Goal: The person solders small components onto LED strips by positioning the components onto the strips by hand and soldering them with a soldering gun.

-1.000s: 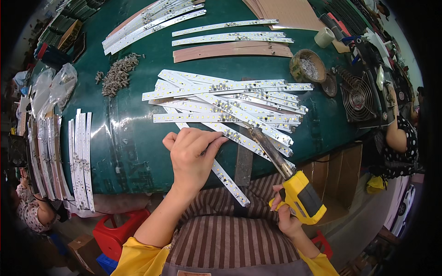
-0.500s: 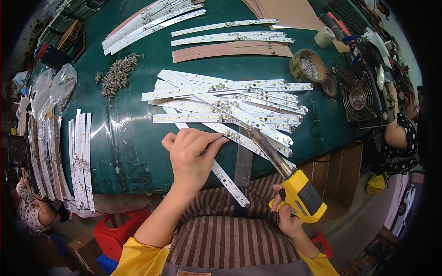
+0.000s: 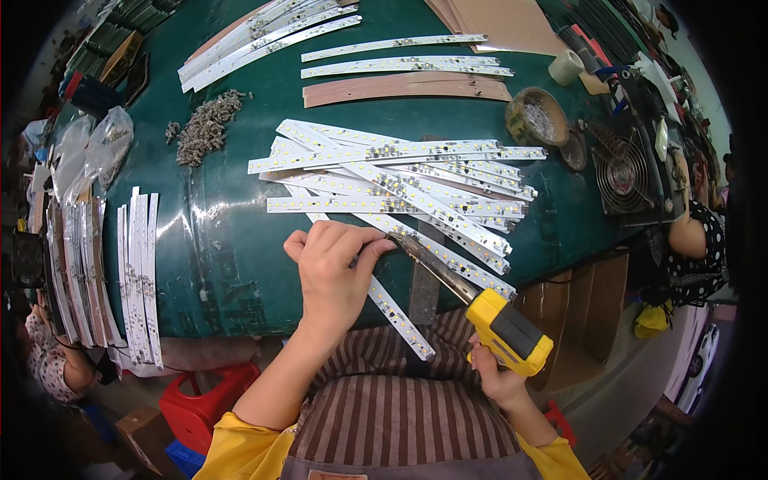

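Observation:
My right hand (image 3: 498,378) is wrapped round the grip of a yellow and black soldering gun (image 3: 514,332). Its long metal barrel points up and left, the tip reaching my left fingertips. My left hand (image 3: 332,268) is closed in a pinch, thumb against forefinger, over the near side of the strip pile; whatever sits between them is too small to make out. Beneath that hand a white LED strip (image 3: 400,320) slants toward the table's front edge. Beyond it, several white LED strips (image 3: 384,168) lie crossed in a loose heap, small components dotted along them.
A heap of small grey parts (image 3: 210,128) lies left of the strips. More LED strips (image 3: 140,276) line the left edge. At right stand a round tub (image 3: 536,116), a coiled iron holder (image 3: 606,138) and a fan (image 3: 624,172). A co-worker's arm (image 3: 688,236) shows far right.
My right hand has brought the soldering gun left, so its tip moved from over the strips to my left fingertips. The left hand stays pinched in nearly the same spot.

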Motion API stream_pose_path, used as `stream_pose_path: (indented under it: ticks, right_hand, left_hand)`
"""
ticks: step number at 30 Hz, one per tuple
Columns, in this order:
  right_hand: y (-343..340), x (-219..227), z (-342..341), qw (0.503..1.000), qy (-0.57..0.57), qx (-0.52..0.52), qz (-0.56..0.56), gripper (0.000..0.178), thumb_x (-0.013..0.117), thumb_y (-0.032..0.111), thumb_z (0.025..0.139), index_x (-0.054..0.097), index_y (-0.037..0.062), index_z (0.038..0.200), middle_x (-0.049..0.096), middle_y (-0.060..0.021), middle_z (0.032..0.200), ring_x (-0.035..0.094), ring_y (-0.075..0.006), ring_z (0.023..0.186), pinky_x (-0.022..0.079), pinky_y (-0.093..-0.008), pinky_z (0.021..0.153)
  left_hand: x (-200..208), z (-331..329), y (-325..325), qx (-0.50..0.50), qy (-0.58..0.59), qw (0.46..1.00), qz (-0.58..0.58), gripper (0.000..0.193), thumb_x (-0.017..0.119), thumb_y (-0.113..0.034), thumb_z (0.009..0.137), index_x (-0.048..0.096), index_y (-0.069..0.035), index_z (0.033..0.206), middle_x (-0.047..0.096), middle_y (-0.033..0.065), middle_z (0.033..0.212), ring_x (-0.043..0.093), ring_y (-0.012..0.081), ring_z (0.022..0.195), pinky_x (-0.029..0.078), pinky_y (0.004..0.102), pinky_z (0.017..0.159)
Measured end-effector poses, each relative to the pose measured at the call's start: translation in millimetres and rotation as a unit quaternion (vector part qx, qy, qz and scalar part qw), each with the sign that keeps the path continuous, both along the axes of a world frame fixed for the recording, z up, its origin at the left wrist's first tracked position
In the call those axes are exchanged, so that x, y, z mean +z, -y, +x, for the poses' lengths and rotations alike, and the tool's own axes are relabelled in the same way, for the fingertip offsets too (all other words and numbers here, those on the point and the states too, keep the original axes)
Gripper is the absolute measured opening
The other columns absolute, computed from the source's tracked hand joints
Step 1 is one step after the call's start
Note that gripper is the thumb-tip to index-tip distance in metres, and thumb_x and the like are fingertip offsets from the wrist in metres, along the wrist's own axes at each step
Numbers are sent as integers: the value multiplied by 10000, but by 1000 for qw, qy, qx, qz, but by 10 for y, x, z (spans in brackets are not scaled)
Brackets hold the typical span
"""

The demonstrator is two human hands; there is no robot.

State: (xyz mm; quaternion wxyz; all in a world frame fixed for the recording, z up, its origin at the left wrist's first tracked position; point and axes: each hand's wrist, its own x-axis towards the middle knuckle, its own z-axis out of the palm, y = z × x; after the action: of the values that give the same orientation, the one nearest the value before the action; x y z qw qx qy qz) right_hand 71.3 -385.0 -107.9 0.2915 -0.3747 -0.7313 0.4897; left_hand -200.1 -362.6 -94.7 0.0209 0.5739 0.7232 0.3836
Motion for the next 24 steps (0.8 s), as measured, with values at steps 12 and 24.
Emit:
stream_pose_path:
  ticks: [12,24]
  right_hand:
    - [89,93,-116,992,-20,-78,-99,227,511,121,972,526,-60,1110,568,-75,817,522,-110,617,463,-248,584]
    - [80,226,-76,982,-100,-109,-116,344,558,111,950,452,-9,1255,556,-136,1123,563,-129,787,481,-252,762]
  left_hand:
    - [8,-5,2,0,-2,1000,2,86,786,-130,734,702,-124,754,616,-29,722,550,153,756,292,328,790]
    - [23,-8,32,-2,-2,1000,2,91,788,-146,733,707,-122,767,635,-27,756,571,155,802,298,331,810]
